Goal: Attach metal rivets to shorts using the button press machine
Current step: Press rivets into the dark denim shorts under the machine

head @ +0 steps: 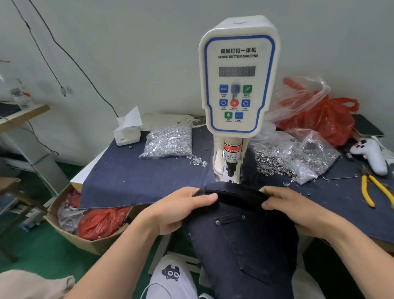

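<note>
Both hands, left & right, fingers pinching dark denim shorts waistband taut, mid-frame, just below white servo button machine punch, prob. for lining up rivet spot.

A single wide-angle view was taken from the person's head, directed forward and downward over both forearms. The button press machine was faced squarely and seen from close by, at the middle of the frame, with the counter spread beneath it. The floor was caught at the lower left edge, and straight lines were bent toward the borders.
</note>
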Motion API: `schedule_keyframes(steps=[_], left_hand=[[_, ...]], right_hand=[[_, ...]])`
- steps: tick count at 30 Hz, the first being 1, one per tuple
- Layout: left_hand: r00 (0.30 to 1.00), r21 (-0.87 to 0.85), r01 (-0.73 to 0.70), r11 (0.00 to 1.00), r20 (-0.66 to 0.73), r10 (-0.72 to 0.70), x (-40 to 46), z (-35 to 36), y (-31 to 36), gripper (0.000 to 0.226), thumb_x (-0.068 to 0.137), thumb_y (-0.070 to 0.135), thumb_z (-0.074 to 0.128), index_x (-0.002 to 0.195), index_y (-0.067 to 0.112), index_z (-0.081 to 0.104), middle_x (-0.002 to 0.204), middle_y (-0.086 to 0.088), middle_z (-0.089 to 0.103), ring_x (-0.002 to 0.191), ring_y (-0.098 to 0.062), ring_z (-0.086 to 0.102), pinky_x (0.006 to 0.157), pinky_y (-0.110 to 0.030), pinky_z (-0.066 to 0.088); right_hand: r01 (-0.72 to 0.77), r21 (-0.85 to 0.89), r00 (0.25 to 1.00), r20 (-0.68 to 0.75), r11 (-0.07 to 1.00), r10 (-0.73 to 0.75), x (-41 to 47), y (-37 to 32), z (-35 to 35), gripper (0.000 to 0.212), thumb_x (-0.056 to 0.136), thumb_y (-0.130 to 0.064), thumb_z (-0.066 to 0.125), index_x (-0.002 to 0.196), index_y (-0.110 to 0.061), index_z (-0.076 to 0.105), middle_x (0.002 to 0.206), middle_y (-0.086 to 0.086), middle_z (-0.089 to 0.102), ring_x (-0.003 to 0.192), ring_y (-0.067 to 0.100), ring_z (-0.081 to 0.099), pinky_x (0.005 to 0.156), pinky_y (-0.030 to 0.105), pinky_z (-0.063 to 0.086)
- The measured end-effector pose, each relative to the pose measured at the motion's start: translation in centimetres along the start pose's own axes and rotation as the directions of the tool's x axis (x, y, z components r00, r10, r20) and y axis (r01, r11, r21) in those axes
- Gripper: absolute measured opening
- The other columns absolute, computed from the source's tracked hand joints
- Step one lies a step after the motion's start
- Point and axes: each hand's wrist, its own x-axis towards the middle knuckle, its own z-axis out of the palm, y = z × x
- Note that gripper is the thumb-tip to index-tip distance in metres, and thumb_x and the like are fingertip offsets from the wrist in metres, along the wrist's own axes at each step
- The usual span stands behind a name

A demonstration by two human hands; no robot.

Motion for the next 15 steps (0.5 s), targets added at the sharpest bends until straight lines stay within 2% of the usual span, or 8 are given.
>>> schedule_keyframes(steps=[2,4,6,8,10,11,13,15], left_hand=[[1.0,0.041,0.02,0.999,0.0,-0.02,0.1,-0.1,0.4,0.028,0.099,0.03,0.069,0.119,0.011,0.078,0.123,-0.016,0.076,0.11,-0.027,0.075,0.091,-0.035,0.062],[0.999,0.032,0.023,0.999,-0.026,-0.022,0.3,-0.2,0.7,0.024,0.098,0.024,0.067,0.114,0.01,0.08,0.12,-0.017,0.077,0.103,-0.025,0.076,0.084,-0.032,0.062],[0.997,-0.017,0.008,1.0,-0.081,-0.01,0.4,0.0,0.8,0.025,0.097,0.022,0.068,0.113,0.007,0.079,0.116,-0.017,0.077,0.097,-0.024,0.077,0.078,-0.031,0.061],[0.993,-0.084,0.004,0.996,-0.114,-0.013,0.6,0.3,1.0,0.026,0.093,0.024,0.07,0.111,0.007,0.079,0.112,-0.016,0.078,0.091,-0.023,0.077,0.074,-0.029,0.061],[0.995,-0.107,0.001,0.994,-0.103,-0.012,0.6,0.8,1.3,0.023,0.091,0.025,0.071,0.105,0.011,0.082,0.108,-0.015,0.079,0.088,-0.023,0.077,0.072,-0.029,0.061],[0.996,-0.102,-0.003,0.995,-0.088,-0.006,0.6,1.0,1.3,0.021,0.091,0.024,0.07,0.103,0.013,0.083,0.106,-0.015,0.079,0.088,-0.022,0.077,0.072,-0.029,0.061],[0.998,-0.09,-0.008,0.996,-0.059,0.003,0.7,1.4,1.3,0.018,0.093,0.022,0.068,0.101,0.013,0.082,0.103,-0.013,0.079,0.086,-0.022,0.076,0.073,-0.028,0.06],[0.998,-0.094,-0.005,0.996,-0.06,-0.001,0.6,1.5,1.2,0.017,0.092,0.021,0.069,0.099,0.012,0.081,0.1,-0.014,0.078,0.083,-0.022,0.076,0.071,-0.027,0.06]], right_hand=[[-0.01,0.082,1.0,0.018,0.997,0.008,-0.2,0.1,-0.7,0.031,0.074,-0.038,0.078,0.101,-0.024,0.071,0.094,0.01,0.069,0.083,0.02,0.067,0.072,0.034,0.052],[-0.006,0.061,0.998,0.058,0.998,0.002,-0.6,0.0,-0.9,0.061,0.071,-0.042,0.089,0.125,-0.041,0.059,0.11,0.003,0.07,0.096,0.017,0.071,0.078,0.03,0.057],[0.095,-0.341,0.992,-0.043,0.935,-0.117,-0.7,0.2,-0.4,0.081,0.071,-0.038,0.092,0.13,-0.054,0.039,0.12,-0.006,0.059,0.108,0.015,0.065,0.091,0.029,0.052],[0.211,-0.728,0.87,-0.164,0.652,-0.466,-0.3,0.8,1.1,0.074,0.073,-0.026,0.092,0.121,-0.047,0.039,0.122,-0.003,0.042,0.112,0.022,0.051,0.1,0.042,0.045],[0.353,-0.807,0.701,-0.106,0.473,-0.705,-0.4,1.2,2.9,0.053,0.077,-0.022,0.088,0.112,-0.04,0.052,0.119,0.001,0.038,0.107,0.026,0.045,0.096,0.05,0.042],[0.416,-0.78,0.691,-0.063,0.468,-0.72,-0.5,1.3,3.7,0.042,0.08,-0.028,0.083,0.11,-0.042,0.057,0.118,-0.001,0.038,0.107,0.025,0.044,0.094,0.046,0.041],[0.433,-0.699,0.794,-0.003,0.569,-0.608,-0.8,1.4,4.7,0.035,0.085,-0.046,0.071,0.116,-0.049,0.057,0.123,-0.008,0.037,0.116,0.018,0.042,0.1,0.039,0.038],[0.378,-0.652,0.899,0.088,0.657,-0.43,-0.8,1.6,4.9,0.027,0.084,-0.058,0.065,0.109,-0.051,0.058,0.125,-0.013,0.037,0.123,0.013,0.04,0.107,0.039,0.037]])
